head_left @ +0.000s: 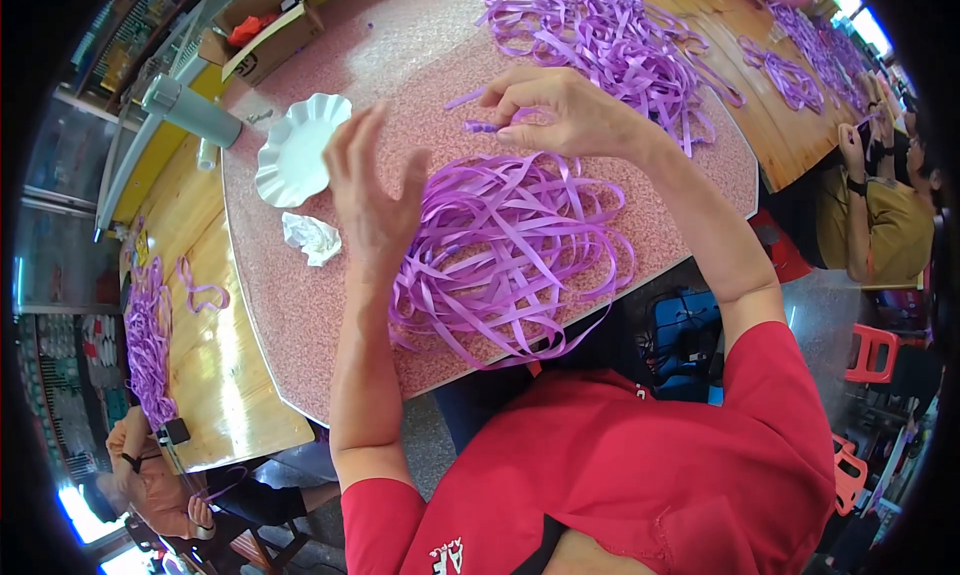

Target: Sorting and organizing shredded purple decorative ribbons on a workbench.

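Observation:
My left hand (375, 190) is raised over the pink table (290, 340), fingers spread and slightly blurred, with nothing in it. It is nearest to a white scalloped dish (300, 150) and the left side of a loose heap of purple ribbon straps (510, 255). My right hand (560, 110) is above the far edge of that heap, its thumb and fingers pinched on a purple strap (480, 127). A short end of strap sticks out past the fingers to the left. The rest of that strap is partly hidden by the hand.
Beyond my right hand lies a larger purple strap pile (610, 50). A crumpled white tissue (312, 238) sits below the dish, and a grey-green bottle (190, 112) and an open cardboard box (265, 35) stand at the far left. Other people (875, 220) sit at wooden tables on both sides.

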A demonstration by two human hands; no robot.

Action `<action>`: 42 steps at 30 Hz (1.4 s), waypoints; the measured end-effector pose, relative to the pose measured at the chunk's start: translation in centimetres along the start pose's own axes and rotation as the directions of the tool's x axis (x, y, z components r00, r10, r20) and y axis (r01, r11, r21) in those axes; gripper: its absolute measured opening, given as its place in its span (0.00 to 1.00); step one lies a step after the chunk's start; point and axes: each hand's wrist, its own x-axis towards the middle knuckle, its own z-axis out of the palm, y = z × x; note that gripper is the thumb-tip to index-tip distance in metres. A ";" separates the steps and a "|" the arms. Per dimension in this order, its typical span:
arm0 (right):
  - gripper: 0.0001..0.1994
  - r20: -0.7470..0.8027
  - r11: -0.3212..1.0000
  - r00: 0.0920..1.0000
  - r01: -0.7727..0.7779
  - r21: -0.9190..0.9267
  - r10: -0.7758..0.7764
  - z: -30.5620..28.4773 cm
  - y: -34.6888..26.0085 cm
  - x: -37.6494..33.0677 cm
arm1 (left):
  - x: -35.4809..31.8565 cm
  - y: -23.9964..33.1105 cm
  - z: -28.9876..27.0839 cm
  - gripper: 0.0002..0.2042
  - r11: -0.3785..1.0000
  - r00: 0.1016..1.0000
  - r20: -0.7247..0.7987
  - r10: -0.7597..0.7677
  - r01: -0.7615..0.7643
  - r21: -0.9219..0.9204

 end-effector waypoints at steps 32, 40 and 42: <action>0.08 -0.153 0.954 0.942 0.299 -0.019 -0.298 -1.5 -9.2 -4.4 | 0.4 8.7 -5.1 0.10 0.352 0.657 0.749 -0.087 0.723 -0.594; 0.08 0.045 0.982 0.999 -0.033 0.184 0.025 -7.1 -5.0 -9.5 | -0.6 4.5 -11.4 0.09 0.508 0.503 0.841 -0.201 0.787 -0.349; 0.06 0.010 0.966 0.985 -0.171 0.192 0.173 -8.5 -2.4 -11.6 | -1.9 2.4 -13.0 0.09 0.537 0.535 0.815 -0.224 0.765 -0.355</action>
